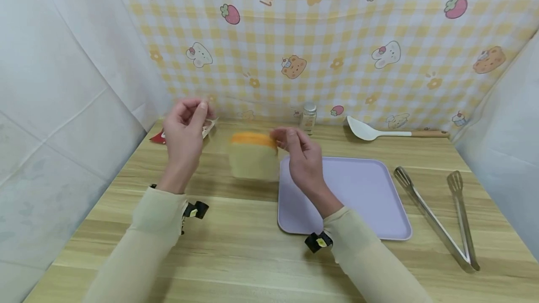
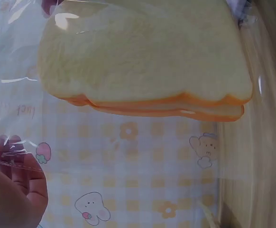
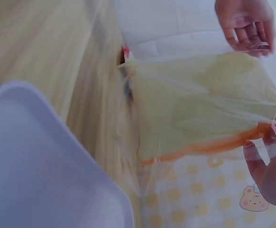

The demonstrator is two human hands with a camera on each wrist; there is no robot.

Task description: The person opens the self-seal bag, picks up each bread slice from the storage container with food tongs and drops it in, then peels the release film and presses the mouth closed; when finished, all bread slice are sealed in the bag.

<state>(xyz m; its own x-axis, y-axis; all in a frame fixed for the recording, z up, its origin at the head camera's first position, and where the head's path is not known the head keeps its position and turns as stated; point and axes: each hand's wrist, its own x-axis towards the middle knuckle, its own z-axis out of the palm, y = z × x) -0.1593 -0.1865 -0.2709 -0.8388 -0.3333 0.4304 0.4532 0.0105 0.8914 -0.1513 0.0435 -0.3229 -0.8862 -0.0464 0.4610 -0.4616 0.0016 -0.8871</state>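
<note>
Bread (image 1: pixel 254 160) in a clear bag (image 2: pixel 19 80), hanging between the left hand (image 1: pixel 185 123) and the right hand (image 1: pixel 304 158). Apparently 2 slices, judging by the doubled crust (image 2: pixel 166 107) in the left wrist view, are hanging above the wooden table (image 1: pixel 236 251), just left of the lilac tray (image 1: pixel 358 195) in the head view. The right hand is lying nearer of the 2: its thumb and fingers are pinching the bag close beside the bread's upper right corner. The left hand is standing higher and to the left, its thumb and fingertips pinching the bag's edge, with a visible gap separating it from the bread. From the right hand, the bread is lying to the left and slightly lower; from the left hand, to the right and lower. Its orange crust is running left to right along the top in the head view, roughly following the span between the hands; blur and foreshortening are leaving the true long axis uncertain. As a judgement, handling is turning on this uneven spacing, with the load apparently hanging toward the right hand.
</note>
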